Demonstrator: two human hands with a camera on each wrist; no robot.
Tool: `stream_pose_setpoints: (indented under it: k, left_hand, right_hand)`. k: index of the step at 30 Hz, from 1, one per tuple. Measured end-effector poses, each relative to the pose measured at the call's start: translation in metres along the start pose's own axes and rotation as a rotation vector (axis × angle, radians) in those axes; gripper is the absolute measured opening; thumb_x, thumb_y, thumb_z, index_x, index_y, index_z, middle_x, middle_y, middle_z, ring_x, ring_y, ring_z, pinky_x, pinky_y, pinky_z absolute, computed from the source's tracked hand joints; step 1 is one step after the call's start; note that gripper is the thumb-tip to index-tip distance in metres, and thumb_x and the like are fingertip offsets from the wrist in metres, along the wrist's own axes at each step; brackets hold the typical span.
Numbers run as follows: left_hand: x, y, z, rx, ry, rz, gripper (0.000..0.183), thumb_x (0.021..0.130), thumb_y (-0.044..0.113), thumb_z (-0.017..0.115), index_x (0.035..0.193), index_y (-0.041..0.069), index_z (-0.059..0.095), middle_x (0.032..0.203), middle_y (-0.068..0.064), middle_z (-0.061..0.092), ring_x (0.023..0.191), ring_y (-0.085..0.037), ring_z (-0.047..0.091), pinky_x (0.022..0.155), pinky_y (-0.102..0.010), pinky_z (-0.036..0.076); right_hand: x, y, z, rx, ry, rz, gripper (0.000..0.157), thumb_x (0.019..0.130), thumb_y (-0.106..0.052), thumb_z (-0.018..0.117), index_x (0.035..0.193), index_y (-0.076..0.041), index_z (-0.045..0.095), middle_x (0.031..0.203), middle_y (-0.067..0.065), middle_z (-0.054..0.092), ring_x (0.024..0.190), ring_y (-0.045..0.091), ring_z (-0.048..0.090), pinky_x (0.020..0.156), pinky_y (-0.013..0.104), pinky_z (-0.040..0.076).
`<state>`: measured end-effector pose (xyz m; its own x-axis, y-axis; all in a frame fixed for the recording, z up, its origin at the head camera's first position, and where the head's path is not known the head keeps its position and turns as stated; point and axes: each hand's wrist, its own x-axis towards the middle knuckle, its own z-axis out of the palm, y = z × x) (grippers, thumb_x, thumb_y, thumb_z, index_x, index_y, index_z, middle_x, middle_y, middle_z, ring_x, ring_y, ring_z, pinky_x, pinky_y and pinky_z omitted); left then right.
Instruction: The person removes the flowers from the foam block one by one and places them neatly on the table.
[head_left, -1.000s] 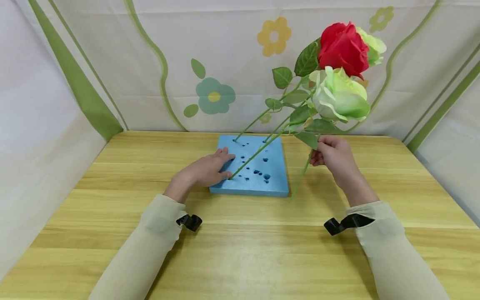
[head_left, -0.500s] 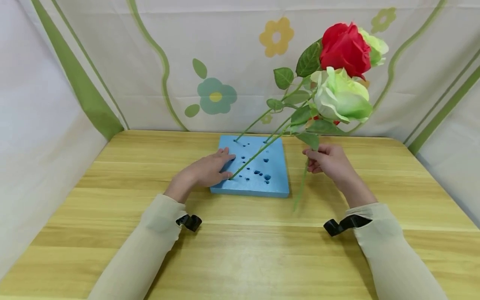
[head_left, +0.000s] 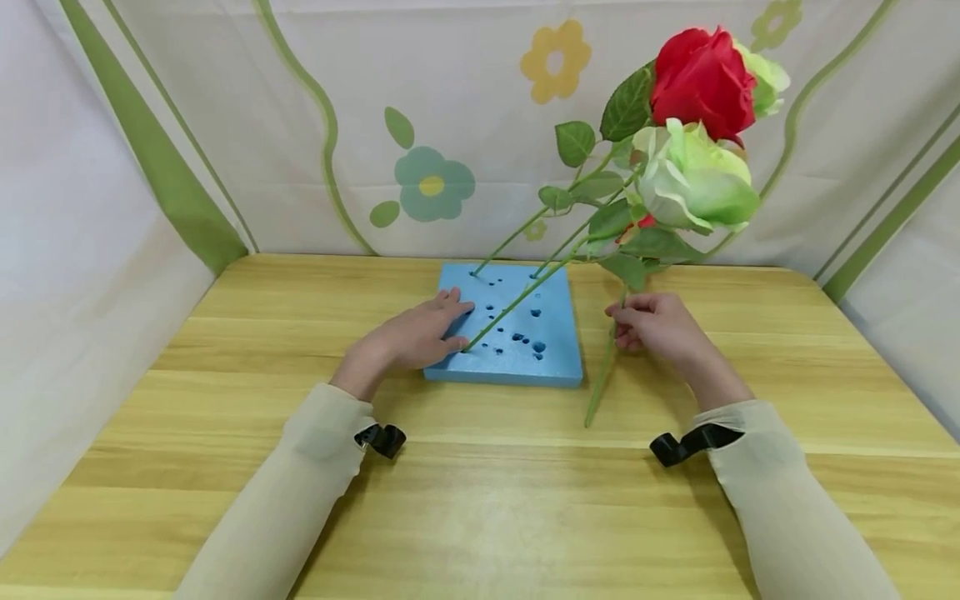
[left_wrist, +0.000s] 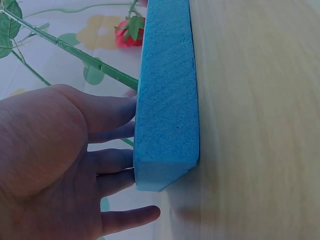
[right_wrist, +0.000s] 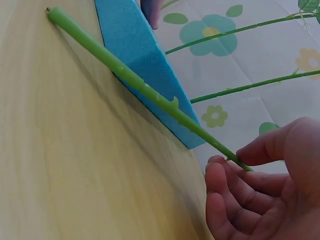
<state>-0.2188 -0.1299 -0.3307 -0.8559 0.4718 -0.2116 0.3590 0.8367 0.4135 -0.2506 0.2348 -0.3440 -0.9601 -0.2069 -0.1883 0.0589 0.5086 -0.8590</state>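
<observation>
My left hand (head_left: 420, 332) rests with fairly straight fingers on the left part of a blue foam board (head_left: 558, 371), which is dotted with holes. Three roses stand in the board, leaning right: a red rose (head_left: 703, 83), a pale green rose (head_left: 697, 179) and another pale green rose (head_left: 767, 81) partly behind the red one. Right of the board, my right hand (head_left: 660, 325) pinches the green stem (right_wrist: 125, 74) of a further rose between thumb and fingers. Its cut end hangs free. Its red bloom (left_wrist: 130, 35) shows in the left wrist view, mostly hidden by leaves in the head view.
The board lies near the back of a wooden table (head_left: 487, 508). Behind it hangs a white curtain (head_left: 300, 167) with printed flowers, and white cloth encloses both sides. Black wrist mounts (head_left: 686, 446) sit on both sleeves.
My right hand has shifted slightly left and toward me, and the held stem's lower end has moved nearer to me. My left hand has stayed on the board. The head view has tilted slightly.
</observation>
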Motion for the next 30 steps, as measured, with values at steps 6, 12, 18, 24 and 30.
stream_pose_setpoints:
  k: [6,12,18,24,30]
  left_hand:
    - [0.000,0.002,-0.003,0.005,0.004,0.003,0.066,0.113,0.029,0.051,0.170,0.008,0.023,0.179,-0.018,0.005,0.168,-0.033,0.003,0.137,-0.052,0.013]
    - [-0.001,0.003,-0.004,0.009,0.007,0.010,0.067,0.113,0.029,0.052,0.170,0.007,0.024,0.179,-0.018,0.005,0.168,-0.034,0.004,0.137,-0.052,0.014]
    - [0.000,0.002,-0.003,0.007,0.001,0.013,0.067,0.113,0.029,0.052,0.170,0.007,0.024,0.179,-0.019,0.005,0.168,-0.034,0.003,0.137,-0.052,0.013]
    - [0.000,0.002,-0.002,0.007,-0.003,0.012,0.067,0.113,0.029,0.052,0.169,0.007,0.024,0.179,-0.019,0.005,0.168,-0.034,0.003,0.137,-0.053,0.013]
    - [-0.001,0.002,-0.001,0.003,-0.002,0.005,0.067,0.113,0.028,0.052,0.169,0.007,0.024,0.179,-0.019,0.005,0.168,-0.034,0.004,0.137,-0.053,0.014]
  right_hand:
    - [0.000,0.002,-0.003,-0.069,-0.021,0.010,0.035,0.111,-0.020,0.048,0.120,0.008,0.067,0.127,0.021,0.068,0.078,0.010,0.067,0.072,0.026,0.062]
    - [0.002,0.007,-0.005,-0.131,-0.057,-0.008,0.032,0.110,-0.019,0.050,0.113,0.007,0.068,0.122,0.020,0.072,0.077,0.012,0.066,0.068,0.027,0.059]
    - [0.000,0.010,-0.007,-0.229,-0.127,-0.009,0.027,0.109,-0.021,0.056,0.110,0.002,0.070,0.078,0.002,0.062,0.070,0.016,0.061,0.063,0.028,0.054]
    - [-0.002,0.011,-0.009,-0.260,-0.170,-0.017,0.024,0.108,-0.020,0.058,0.096,0.000,0.064,0.074,0.004,0.060,0.064,0.019,0.059,0.061,0.032,0.055]
    - [0.001,0.013,-0.008,-0.271,-0.149,-0.011,0.024,0.107,-0.022,0.058,0.106,0.002,0.063,0.075,0.005,0.064,0.063,0.020,0.062,0.060,0.034,0.057]
